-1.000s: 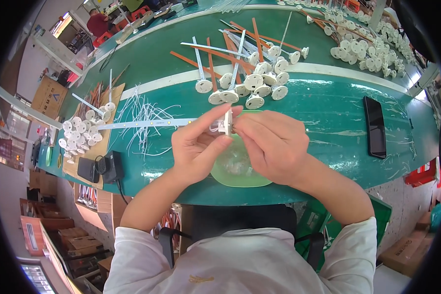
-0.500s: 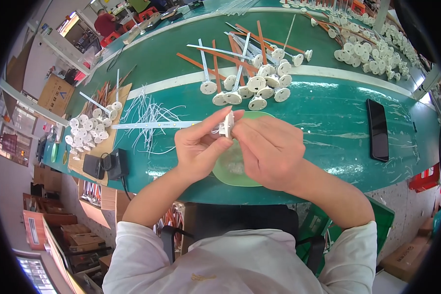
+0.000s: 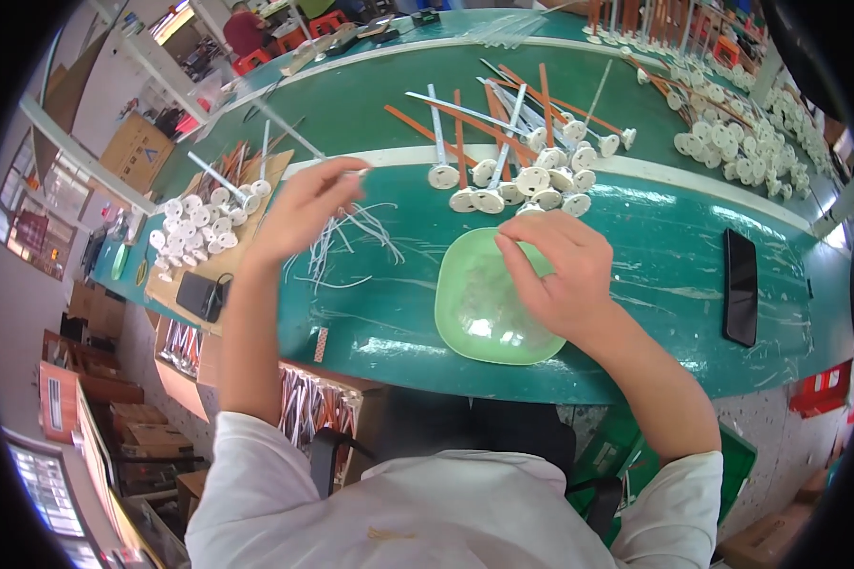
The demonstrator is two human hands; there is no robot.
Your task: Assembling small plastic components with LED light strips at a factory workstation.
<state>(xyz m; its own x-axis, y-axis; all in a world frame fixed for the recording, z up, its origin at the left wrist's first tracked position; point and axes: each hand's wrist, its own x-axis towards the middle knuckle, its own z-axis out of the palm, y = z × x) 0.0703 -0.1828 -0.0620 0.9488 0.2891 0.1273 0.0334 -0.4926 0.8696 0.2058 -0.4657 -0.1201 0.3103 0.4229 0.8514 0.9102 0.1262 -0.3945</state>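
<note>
My left hand (image 3: 304, 209) is raised over the left part of the green table, its fingers closed on the white end piece (image 3: 362, 174) of a light strip. The pale strip (image 3: 285, 125), smeared by motion, slants up and left from behind the hand. Over the right rim of a light green bowl (image 3: 451, 322) hovers my right hand (image 3: 565, 275), thumb and forefinger drawn together; whatever they hold is hidden. Small clear contents, too fine to make out, lie in the bowl. Below the left hand are loose thin white wires (image 3: 351, 242).
White round end pieces with strips (image 3: 531, 180) are heaped beyond the bowl, with more piles at left (image 3: 194, 228) and far right (image 3: 721, 137). A black phone (image 3: 740, 289) lies at right, a black adapter (image 3: 199, 296) at left. Open cartons (image 3: 318, 403) stand below the table edge.
My hands have parted. The left has swung up and left with the strip and its white end piece; the right has let go of that piece and stays near the bowl. The view has shifted.
</note>
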